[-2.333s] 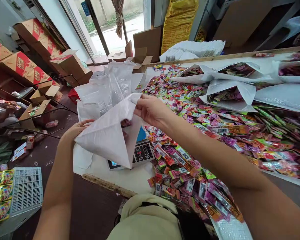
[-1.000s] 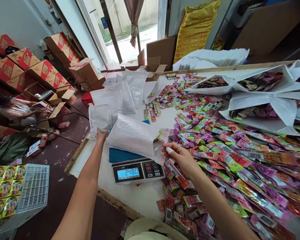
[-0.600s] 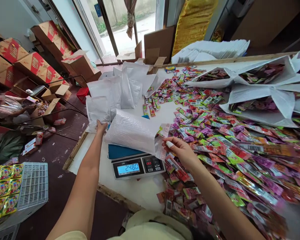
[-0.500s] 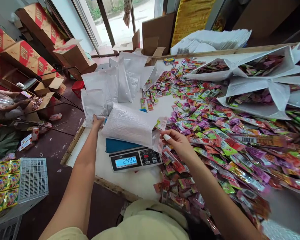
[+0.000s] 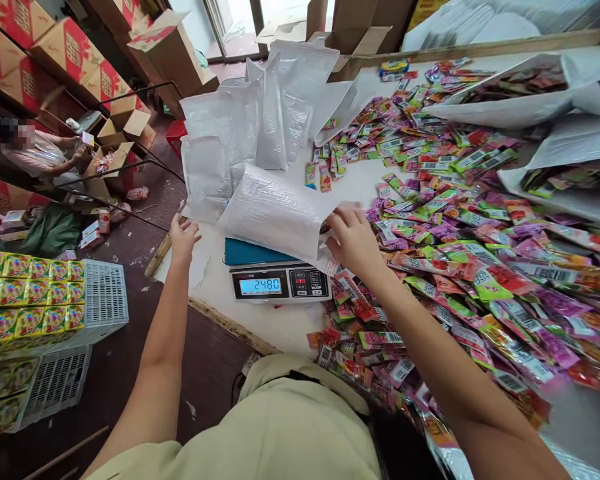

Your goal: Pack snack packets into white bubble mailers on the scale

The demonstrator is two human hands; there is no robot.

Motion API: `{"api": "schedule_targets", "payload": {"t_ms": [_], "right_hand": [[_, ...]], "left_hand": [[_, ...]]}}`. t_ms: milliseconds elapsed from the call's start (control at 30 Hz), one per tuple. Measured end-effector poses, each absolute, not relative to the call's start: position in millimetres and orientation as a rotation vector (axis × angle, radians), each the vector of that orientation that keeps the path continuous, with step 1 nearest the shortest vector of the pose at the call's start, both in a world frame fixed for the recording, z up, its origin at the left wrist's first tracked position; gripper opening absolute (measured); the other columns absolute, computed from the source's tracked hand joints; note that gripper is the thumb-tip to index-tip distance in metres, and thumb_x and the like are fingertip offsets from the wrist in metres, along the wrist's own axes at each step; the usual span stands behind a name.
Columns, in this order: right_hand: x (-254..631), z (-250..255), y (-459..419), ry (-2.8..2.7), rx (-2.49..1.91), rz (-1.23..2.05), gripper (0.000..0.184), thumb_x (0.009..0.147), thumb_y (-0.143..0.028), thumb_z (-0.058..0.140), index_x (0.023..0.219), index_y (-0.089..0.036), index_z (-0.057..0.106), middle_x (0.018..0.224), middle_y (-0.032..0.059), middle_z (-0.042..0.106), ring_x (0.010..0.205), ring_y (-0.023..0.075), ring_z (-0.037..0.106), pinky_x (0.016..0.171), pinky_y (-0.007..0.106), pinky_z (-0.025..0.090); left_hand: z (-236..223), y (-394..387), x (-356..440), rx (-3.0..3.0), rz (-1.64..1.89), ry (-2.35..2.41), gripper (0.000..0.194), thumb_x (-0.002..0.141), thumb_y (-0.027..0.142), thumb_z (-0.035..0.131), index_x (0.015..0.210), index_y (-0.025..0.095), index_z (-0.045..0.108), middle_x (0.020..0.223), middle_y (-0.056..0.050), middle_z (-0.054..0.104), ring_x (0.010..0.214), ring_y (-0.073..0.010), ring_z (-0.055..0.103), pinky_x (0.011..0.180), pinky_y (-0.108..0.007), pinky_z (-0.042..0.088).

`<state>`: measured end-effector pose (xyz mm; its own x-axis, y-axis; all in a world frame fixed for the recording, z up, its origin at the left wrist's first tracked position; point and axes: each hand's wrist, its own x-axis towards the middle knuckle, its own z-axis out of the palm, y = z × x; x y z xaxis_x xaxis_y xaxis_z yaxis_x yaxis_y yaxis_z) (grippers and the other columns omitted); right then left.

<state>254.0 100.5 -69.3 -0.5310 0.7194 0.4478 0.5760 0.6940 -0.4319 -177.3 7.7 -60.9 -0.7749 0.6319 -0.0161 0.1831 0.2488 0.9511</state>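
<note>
A white bubble mailer (image 5: 280, 212) lies on its side across the blue pan (image 5: 255, 251) of a digital scale (image 5: 281, 283), its mouth toward the right. The lit display (image 5: 260, 285) shows the digits 2480. My right hand (image 5: 354, 241) has its fingers curled on the mailer's open end; the fingertips are partly hidden. My left hand (image 5: 184, 239) hovers at the table's left edge with fingers apart and nothing in them. Just beyond it stands a small upright white mailer (image 5: 206, 175), apart from the fingers.
Small candy packets (image 5: 455, 220) cover the table's right side. Open mailers (image 5: 575, 177) filled with packets stand at far right. More white mailers (image 5: 275, 113) stand behind the scale. Left of the table are a crate (image 5: 105, 293), cartons (image 5: 70, 50) and another person (image 5: 43, 153).
My left hand has let go of the small upright mailer and drawn back, fingers spreading. My right hand has closed in on the mailer's mouth. The view has tilted down.
</note>
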Motion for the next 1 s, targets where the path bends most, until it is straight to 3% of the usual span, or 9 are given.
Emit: {"api": "schedule_targets", "payload": {"t_ms": [100, 233, 433, 600, 833, 1000], "right_hand": [[240.4, -76.6, 110.5, -2.448, -0.96, 0.259, 0.046, 0.079, -0.01, 0.053, 0.123, -0.016, 0.064, 0.128, 0.0177, 0.061, 0.125, 0.035, 0.048, 0.1, 0.051, 0.044], [228.0, -77.4, 119.3, -2.557, -1.002, 0.409, 0.041, 0.087, -0.011, 0.047, 0.122, -0.013, 0.068, 0.12, 0.0195, 0.064, 0.114, 0.033, 0.054, 0.094, 0.045, 0.045], [239.9, -62.4, 113.3, -2.298, -0.964, 0.656, 0.035, 0.085, -0.011, 0.048, 0.107, -0.018, 0.074, 0.108, 0.0123, 0.071, 0.1, 0.0252, 0.062, 0.085, 0.036, 0.048], [289.1, -41.5, 89.2, -2.11, -1.01, 0.754, 0.018, 0.085, -0.021, 0.055, 0.086, -0.019, 0.072, 0.091, 0.0079, 0.072, 0.083, 0.0207, 0.065, 0.076, 0.031, 0.049], [385.6, -23.5, 55.6, -1.866, -1.248, 0.592, 0.012, 0.079, -0.027, 0.063, 0.082, -0.021, 0.073, 0.088, 0.0049, 0.074, 0.085, 0.02, 0.07, 0.083, 0.032, 0.054], [414.7, -19.2, 47.5, -1.777, -1.399, 0.419, 0.014, 0.073, -0.03, 0.063, 0.076, -0.024, 0.075, 0.079, 0.0032, 0.074, 0.074, 0.0212, 0.07, 0.075, 0.034, 0.054]], "left_hand": [[-56.1, -24.3, -160.2, 0.642, 1.544, 2.124, 0.075, 0.083, 0.022, 0.07, 0.152, 0.028, 0.041, 0.131, -0.014, 0.06, 0.092, -0.0169, 0.071, 0.08, -0.031, 0.06], [-56.5, -52.6, -136.7, 0.539, 1.553, 2.117, 0.068, 0.085, 0.023, 0.068, 0.148, 0.023, 0.044, 0.125, -0.014, 0.063, 0.08, -0.0135, 0.071, 0.074, -0.027, 0.06], [-59.4, -69.5, -118.8, 0.551, 1.524, 2.092, 0.063, 0.084, 0.028, 0.072, 0.142, 0.02, 0.048, 0.123, -0.015, 0.067, 0.08, -0.0149, 0.072, 0.077, -0.03, 0.06], [-57.7, -71.2, -105.2, 0.643, 1.529, 2.084, 0.06, 0.083, 0.035, 0.073, 0.138, 0.02, 0.051, 0.119, -0.015, 0.069, 0.082, -0.0163, 0.073, 0.077, -0.03, 0.059], [-58.9, -75.0, -85.7, 0.778, 1.548, 2.072, 0.064, 0.081, 0.041, 0.074, 0.137, 0.019, 0.052, 0.118, -0.014, 0.069, 0.084, -0.0177, 0.072, 0.077, -0.031, 0.058], [-57.8, -74.1, -82.8, 0.799, 1.552, 2.065, 0.064, 0.081, 0.043, 0.074, 0.137, 0.02, 0.053, 0.119, -0.014, 0.068, 0.086, -0.0183, 0.073, 0.078, -0.032, 0.058]]}}
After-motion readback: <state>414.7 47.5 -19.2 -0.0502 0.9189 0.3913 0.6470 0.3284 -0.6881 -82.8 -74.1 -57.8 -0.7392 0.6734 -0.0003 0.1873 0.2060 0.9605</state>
